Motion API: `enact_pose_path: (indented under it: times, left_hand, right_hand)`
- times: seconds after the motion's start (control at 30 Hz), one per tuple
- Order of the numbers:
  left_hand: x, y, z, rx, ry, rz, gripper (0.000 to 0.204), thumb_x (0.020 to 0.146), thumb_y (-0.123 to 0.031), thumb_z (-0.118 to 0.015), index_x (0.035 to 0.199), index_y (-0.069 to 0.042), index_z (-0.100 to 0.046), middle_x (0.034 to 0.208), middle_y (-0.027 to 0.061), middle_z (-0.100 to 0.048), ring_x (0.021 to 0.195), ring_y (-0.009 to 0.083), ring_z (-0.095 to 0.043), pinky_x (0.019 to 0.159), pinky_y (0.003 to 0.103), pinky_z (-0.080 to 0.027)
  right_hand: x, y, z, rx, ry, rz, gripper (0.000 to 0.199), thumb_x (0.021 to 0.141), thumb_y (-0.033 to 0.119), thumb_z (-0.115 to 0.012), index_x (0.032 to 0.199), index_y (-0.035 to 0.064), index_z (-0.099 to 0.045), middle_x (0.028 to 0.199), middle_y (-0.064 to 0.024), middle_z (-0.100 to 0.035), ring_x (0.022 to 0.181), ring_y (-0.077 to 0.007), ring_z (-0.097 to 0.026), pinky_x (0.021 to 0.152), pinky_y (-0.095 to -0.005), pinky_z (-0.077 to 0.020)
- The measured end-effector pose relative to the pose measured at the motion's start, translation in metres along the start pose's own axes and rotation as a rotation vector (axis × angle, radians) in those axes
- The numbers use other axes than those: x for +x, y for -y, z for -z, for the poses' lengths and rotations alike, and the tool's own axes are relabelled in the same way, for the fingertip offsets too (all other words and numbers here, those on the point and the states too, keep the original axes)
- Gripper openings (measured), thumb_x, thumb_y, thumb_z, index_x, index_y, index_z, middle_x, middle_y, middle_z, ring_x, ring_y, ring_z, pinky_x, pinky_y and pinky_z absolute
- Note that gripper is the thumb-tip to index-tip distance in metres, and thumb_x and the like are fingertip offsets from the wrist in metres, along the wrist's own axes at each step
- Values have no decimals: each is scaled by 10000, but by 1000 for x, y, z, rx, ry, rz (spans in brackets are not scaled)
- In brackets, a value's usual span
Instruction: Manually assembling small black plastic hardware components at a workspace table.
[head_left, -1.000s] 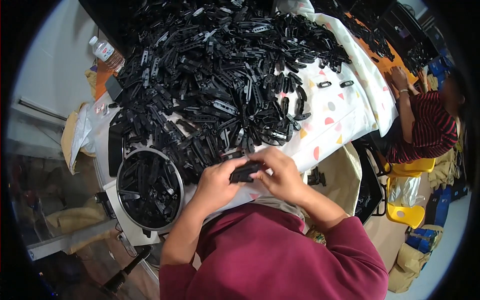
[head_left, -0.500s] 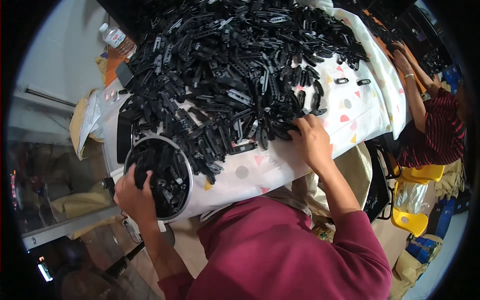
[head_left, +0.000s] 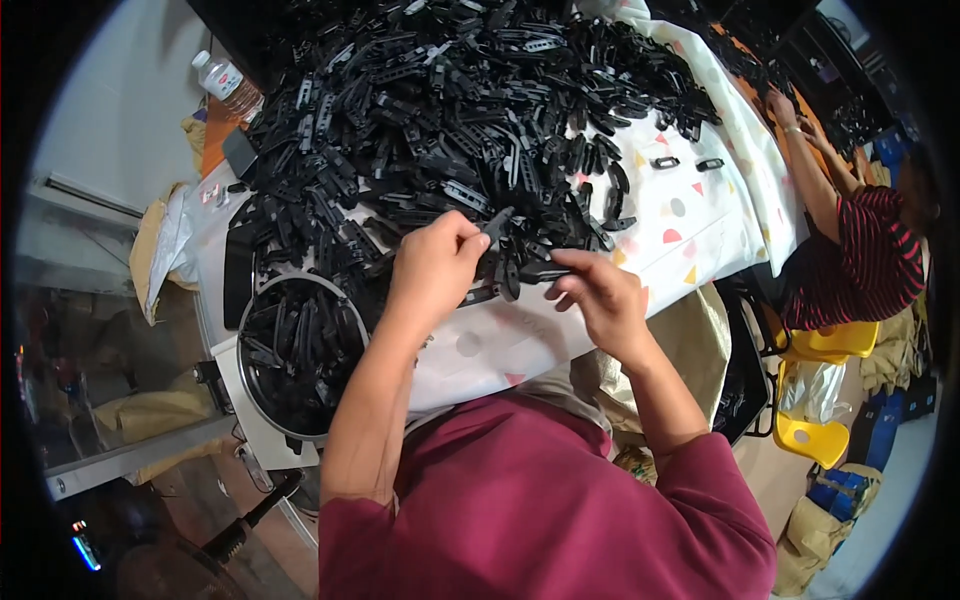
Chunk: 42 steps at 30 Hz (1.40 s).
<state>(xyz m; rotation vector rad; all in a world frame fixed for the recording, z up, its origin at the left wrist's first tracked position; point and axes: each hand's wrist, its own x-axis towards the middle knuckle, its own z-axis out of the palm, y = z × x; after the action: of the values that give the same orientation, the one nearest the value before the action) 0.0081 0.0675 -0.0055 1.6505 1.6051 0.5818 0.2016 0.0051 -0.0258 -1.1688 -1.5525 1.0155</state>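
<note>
A slim black piece (head_left: 499,221) points up from between the thumb and forefinger of my left hand (head_left: 433,268), which is closed in a pinch over the table's near part. Just to the right, my right hand (head_left: 612,300) grips a flat, dark elongated piece (head_left: 543,272) by its end, between thumb and fingers. Beyond both hands spreads a large pile of narrow black pieces (head_left: 420,110), some with slots. At the left, a round metal-rimmed container (head_left: 362,345) holds many similar black pieces. What exactly these parts are cannot be made out.
A patterned white cloth (head_left: 520,345) covers the table. Two black pieces lie apart on it at the right. A water bottle (head_left: 228,82) stands at the far left. Another person in a striped top (head_left: 860,250) works at the right, beside yellow chairs (head_left: 815,440).
My left hand has left the round container and come right to the pile's near edge, now pinching a black piece. My right hand has drawn slightly back from the pile with a piece.
</note>
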Motion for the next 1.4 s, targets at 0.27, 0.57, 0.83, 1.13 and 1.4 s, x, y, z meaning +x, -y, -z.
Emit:
enact_pose_path:
  times: [0.27,0.57,0.83,1.13,1.4]
  left_hand:
    - [-36,-15,30,-177,320,-198,284,812,-116,-636,1074,-10,-609,883,68,-650,752,86,-583,628,228,-466]
    - [-76,35,-11,-42,91,-450,334,713,-193,-726,970,-16,-608,906,145,-643,796,295,-631,676,344,-495]
    - [-77,50,-23,197,-160,-349,337,688,-51,-621,1011,-59,-529,891,127,-554,880,316,-537,764,399,-440]
    - [-48,34,-31,535,-129,-419,235,622,-54,-621,846,-72,-551,832,77,-556,836,286,-522,704,365,-457]
    - [-41,28,-24,-778,-115,117,271,782,-141,-692,1015,-25,-614,774,11,-619,688,78,-546,632,217,-437]
  right_hand:
    - [8,20,-9,-390,47,534,301,685,-69,-655,966,-20,-560,872,-152,-626,733,-285,-632,619,-334,-518]
    - [-13,17,-20,-286,243,155,345,699,19,-687,1022,29,-567,880,-127,-598,806,-284,-601,653,-349,-497]
    - [1,-11,-21,-606,191,92,387,753,203,-662,1107,93,-552,818,-111,-579,721,-306,-583,592,-363,-475]
    - [6,-43,-36,-887,72,91,295,718,147,-645,960,48,-507,743,-124,-569,653,-310,-582,586,-379,-475]
    - [-3,-7,-23,303,-22,-190,217,834,23,-596,1044,4,-547,941,-94,-602,729,-103,-573,618,-230,-468]
